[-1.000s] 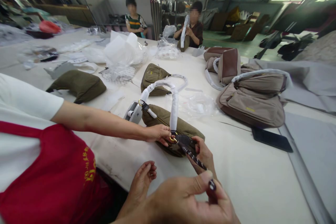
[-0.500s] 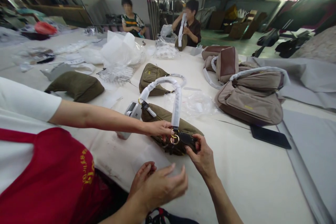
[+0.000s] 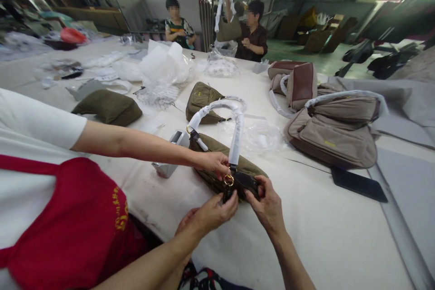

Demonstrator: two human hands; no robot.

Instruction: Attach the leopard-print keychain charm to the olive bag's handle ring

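Observation:
An olive handbag [image 3: 217,147] lies on the table in front of me, its handle [image 3: 237,136] standing up in white wrapping. My right hand [image 3: 267,201] grips the bag's near right end, thumb and fingers on its dark edge. My left hand [image 3: 217,212] is closed, fingertips pinching a short black strap [image 3: 227,194] just below the gold ring [image 3: 229,180]. A co-worker's hand [image 3: 215,163] reaches in from the left and touches the handle's base by that ring. The co-worker's other hand [image 3: 187,221] is partly hidden behind my left hand.
A grey device [image 3: 166,170] stands left of the bag. Another olive bag [image 3: 202,102] and clear plastic [image 3: 263,136] lie beyond. Taupe bags [image 3: 331,140] and a black phone [image 3: 358,184] are at the right. The co-worker in a red apron [image 3: 78,222] is close on my left.
My left hand has moved up from below the bag, and its fingers have closed on the short black strap. My right hand keeps its grip. A person across the table has raised a bag.

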